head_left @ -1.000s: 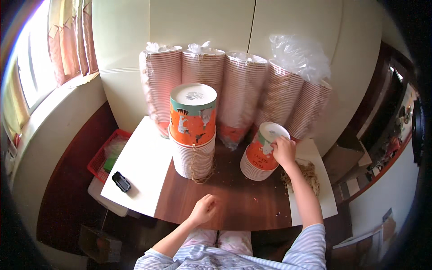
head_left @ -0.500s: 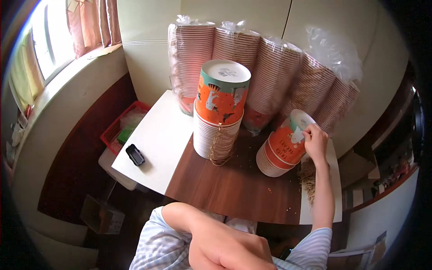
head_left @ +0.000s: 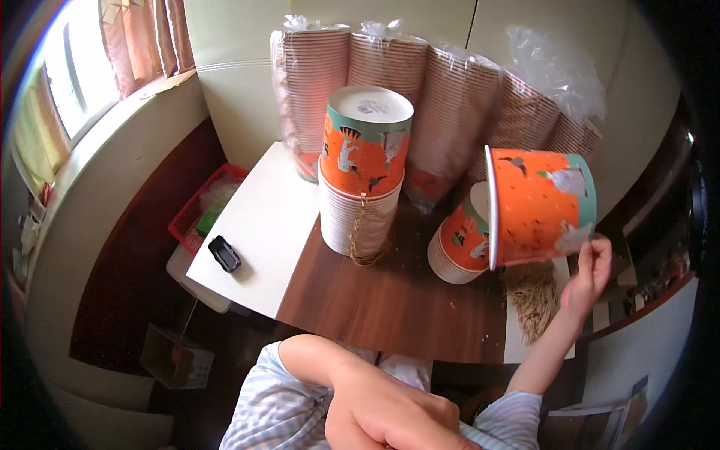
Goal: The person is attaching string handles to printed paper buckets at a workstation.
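Black tray: the little black plastic tray (head_left: 224, 253) sits on the white left part of the tabletop (head_left: 390, 307), same place as half a second ago.
Tall stack: upside-down paper tubs (head_left: 360, 214) stand on the brown part, with gold cord (head_left: 365, 234) down the front. They have not been moved.
Left hand: the left hand (head_left: 394, 409) is low and near the camera. Its fingers go out of view, so I can't tell what its grip is doing.
Short stack: more upside-down tubs (head_left: 460, 238) stand on the right. The stack is one tub shorter now.
Orange tub: the orange tub (head_left: 534, 208) is up in the air, on its side, open end to the left. Before, it sat tipped on the short stack. Lifting it off looks like the step in hand.
Straw: tan shredded straw (head_left: 532, 304) lies below it.
Right hand: the right hand (head_left: 589, 277) pinches the tub's bottom edge. The next move seems to call for a steady grip, so the tub won't slip.
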Tool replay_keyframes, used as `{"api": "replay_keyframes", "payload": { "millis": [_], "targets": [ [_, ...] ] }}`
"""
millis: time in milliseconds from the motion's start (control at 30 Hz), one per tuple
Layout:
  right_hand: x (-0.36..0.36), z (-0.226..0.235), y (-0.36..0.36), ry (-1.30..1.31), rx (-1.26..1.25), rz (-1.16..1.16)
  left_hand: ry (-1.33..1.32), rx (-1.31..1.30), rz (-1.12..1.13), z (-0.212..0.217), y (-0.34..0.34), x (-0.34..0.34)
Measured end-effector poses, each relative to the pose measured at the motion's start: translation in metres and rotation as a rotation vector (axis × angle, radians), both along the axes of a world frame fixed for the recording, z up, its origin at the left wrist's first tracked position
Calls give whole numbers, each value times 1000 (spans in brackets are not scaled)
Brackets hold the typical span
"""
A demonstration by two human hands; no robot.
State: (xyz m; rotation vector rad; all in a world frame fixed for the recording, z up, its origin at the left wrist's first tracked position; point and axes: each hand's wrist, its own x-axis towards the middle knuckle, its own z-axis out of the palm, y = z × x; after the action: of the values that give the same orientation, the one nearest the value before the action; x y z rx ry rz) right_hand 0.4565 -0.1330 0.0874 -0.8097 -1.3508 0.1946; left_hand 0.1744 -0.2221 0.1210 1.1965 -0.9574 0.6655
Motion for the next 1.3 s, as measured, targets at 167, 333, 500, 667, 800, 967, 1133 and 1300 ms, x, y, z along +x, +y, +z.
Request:
{"api": "replay_keyframes", "payload": {
  "millis": [167,333,500,667,800,967,1133,1300],
  "targets": [
    [-21,-66,-20,619,-402,495,-178,72,55,-10,-3,7],
    [-19,-147,-42,416,-746,582,366,-260,938,-60,12,-28],
    [-34,-191,-68,526,-913,491,931,-43,1866,-139,47,-26],
    [-42,-182,-60,732,-1009,512,1103,-247,1511,-167,58,-22],
    [-40,-199,-41,482,-972,507,1081,-220,1588,-168,55,-14],
    [-33,-217,-25,152,-924,503,941,41,1917,-157,44,-3],
    [-45,-220,-25,813,-908,620,742,83,2155,-162,36,-3],
    [-54,-181,-51,134,-478,205,684,-59,2286,-168,36,-12]
  ]
}}
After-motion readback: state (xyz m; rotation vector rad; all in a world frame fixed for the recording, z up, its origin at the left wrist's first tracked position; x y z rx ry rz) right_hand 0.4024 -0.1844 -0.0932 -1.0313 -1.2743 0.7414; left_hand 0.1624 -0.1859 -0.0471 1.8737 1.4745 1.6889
